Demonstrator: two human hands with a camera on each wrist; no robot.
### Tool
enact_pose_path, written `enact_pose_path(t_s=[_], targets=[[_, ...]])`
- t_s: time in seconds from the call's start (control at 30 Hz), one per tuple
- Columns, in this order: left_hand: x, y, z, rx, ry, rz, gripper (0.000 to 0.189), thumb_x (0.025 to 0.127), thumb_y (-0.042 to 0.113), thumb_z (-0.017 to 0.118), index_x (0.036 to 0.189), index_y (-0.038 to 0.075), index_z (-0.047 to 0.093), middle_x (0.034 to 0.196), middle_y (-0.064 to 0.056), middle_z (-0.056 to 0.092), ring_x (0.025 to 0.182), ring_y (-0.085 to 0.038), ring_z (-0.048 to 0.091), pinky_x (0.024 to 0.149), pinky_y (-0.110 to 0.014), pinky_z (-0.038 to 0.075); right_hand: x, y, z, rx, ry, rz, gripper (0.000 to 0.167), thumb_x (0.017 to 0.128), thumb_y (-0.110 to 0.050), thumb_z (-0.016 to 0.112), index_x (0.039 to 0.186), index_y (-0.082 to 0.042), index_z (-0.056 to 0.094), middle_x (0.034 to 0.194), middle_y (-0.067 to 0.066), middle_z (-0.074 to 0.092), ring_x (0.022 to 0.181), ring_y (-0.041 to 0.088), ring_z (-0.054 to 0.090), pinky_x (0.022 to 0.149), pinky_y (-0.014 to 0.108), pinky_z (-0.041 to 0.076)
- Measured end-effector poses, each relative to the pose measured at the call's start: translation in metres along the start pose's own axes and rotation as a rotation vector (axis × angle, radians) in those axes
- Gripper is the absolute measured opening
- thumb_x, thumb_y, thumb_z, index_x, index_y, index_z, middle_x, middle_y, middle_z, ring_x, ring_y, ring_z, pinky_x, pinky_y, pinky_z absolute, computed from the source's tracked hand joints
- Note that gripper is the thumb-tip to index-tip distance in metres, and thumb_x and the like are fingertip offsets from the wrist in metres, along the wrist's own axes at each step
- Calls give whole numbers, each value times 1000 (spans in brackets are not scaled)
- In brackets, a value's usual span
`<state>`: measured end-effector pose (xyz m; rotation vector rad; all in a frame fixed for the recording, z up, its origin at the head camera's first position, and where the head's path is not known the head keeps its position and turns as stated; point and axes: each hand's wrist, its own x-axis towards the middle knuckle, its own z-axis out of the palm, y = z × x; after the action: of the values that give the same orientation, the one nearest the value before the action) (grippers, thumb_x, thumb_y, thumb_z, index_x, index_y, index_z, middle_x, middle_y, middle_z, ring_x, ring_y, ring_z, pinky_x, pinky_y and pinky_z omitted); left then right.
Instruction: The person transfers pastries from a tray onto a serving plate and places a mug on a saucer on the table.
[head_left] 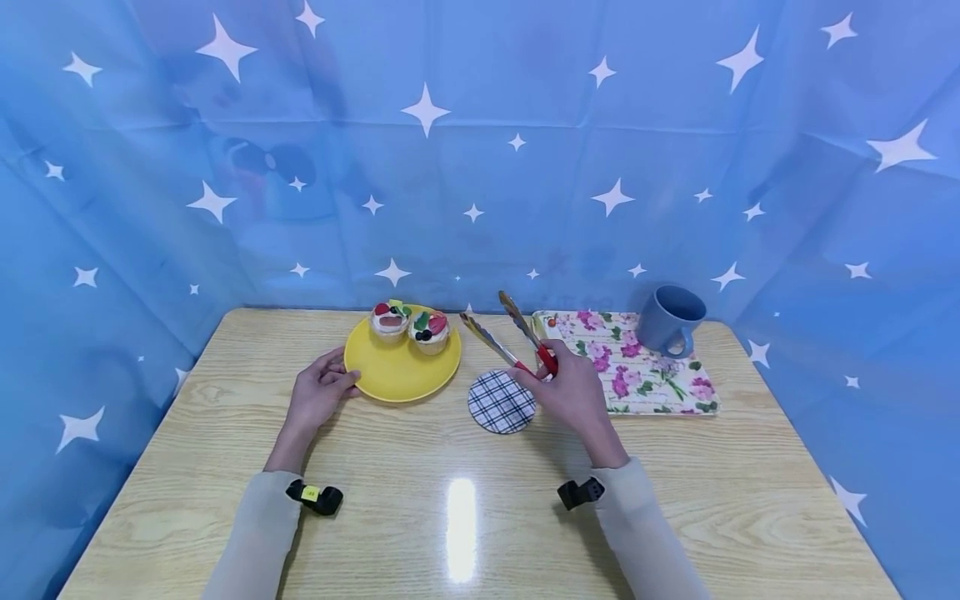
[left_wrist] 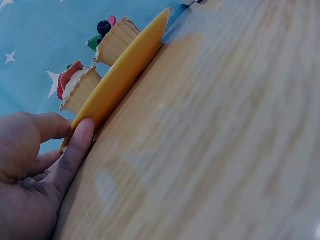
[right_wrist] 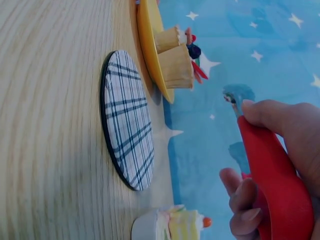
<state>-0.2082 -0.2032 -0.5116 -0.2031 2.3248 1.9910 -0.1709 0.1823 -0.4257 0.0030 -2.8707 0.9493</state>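
Observation:
My left hand (head_left: 321, 390) pinches the near-left rim of a yellow plate (head_left: 397, 379) between thumb and fingers. Two fruit-topped cupcakes (head_left: 430, 332) sit at the back of that plate; in the left wrist view the plate (left_wrist: 117, 82) appears edge-on, close over the wood. In my right hand (head_left: 573, 392) is a pair of tongs (head_left: 550, 360) with red handles, gripped with the metal arms spread apart and pointing to the back left. Nothing is between the tong tips. Just left of this hand, a round checked coaster (head_left: 502, 402) lies flat on the table.
To the right lies a floral tray (head_left: 652, 392) with a blue-grey mug (head_left: 672, 321) upright at its back right. A slice of cake (right_wrist: 187, 225) shows low in the right wrist view. Behind the wooden table (head_left: 375, 517) hangs a blue star-patterned curtain (head_left: 480, 167).

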Motion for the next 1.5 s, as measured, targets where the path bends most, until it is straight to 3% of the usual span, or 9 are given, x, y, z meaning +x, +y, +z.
enact_pose_path(t_s=[0.63,1.0,1.5], targets=[[-4,9,0,8,-6,-18,65,101,11,66,159,7,37,111,-7,55,79,-3,68,80,-23,68,2,30,-11,-27,8,28,77,88,-58,74,141,-5,56,91,8,74,72,20,65,57,28,53],[-1,1,-2,-10,-6,-5,66,100,12,67,159,10,37,109,-6,55,78,-4,68,78,-23,68,3,40,-17,-59,11,83,79,88,-60,73,144,-7,53,93,8,69,81,26,60,57,25,49],[0,1,0,7,0,-1,64,100,12,67,158,10,39,108,-7,54,77,-4,68,79,-24,68,3,58,-24,-44,15,91,83,89,-67,68,143,-5,54,90,8,69,72,22,61,60,27,51]])
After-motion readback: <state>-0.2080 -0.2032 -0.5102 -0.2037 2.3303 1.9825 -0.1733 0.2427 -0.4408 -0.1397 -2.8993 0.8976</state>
